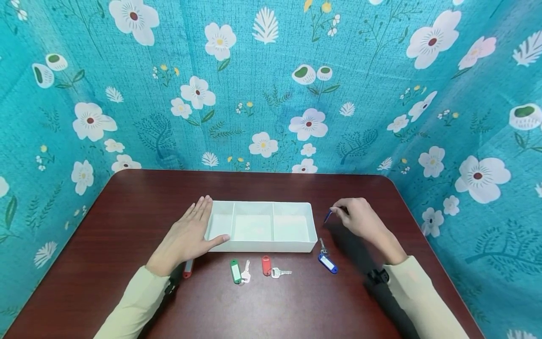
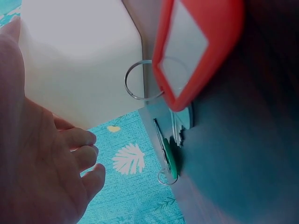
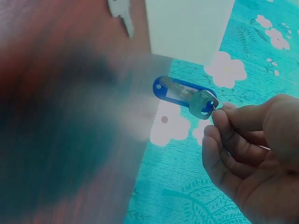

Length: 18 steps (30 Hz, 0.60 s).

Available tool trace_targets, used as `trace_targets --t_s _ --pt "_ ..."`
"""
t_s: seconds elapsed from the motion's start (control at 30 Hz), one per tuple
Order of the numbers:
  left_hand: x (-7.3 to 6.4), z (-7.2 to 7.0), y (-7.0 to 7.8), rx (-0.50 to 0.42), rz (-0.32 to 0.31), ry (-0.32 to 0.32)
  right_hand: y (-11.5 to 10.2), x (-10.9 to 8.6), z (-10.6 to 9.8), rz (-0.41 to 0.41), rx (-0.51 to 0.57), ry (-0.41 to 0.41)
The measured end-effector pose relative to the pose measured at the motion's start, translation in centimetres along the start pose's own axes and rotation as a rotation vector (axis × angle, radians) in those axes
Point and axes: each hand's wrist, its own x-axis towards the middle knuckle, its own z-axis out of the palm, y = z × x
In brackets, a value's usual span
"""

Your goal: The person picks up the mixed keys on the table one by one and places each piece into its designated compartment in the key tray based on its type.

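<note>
Right hand (image 1: 359,217) pinches 1 blue-tagged key (image 3: 186,94) at its ring end, perhaps so it hangs free, right of tray (image 1: 254,246); left hand (image 1: 190,236), fingers straight, probably steadies tray's left end.

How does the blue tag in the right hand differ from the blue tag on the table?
The held tag hangs from the right hand; the lying tag rests on the table. In the head view, the held tag looks narrow, the lying tag wide. Both are blue, each with a key.

Blue tag (image 1: 328,216) in right hand (image 1: 360,218), near white tray (image 1: 262,246)
</note>
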Motion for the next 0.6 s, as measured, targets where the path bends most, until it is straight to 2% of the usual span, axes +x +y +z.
trace_targets --t_s 0.33,0.6 --pt "0.0 0.2 -0.1 0.0 0.0 0.002 -0.8 0.6 -0.8 0.059 0.09 -0.062" --pt "0.0 0.1 0.0 -0.003 0.005 0.001 -1.5 1.0 -1.2 0.088 0.129 -0.048"
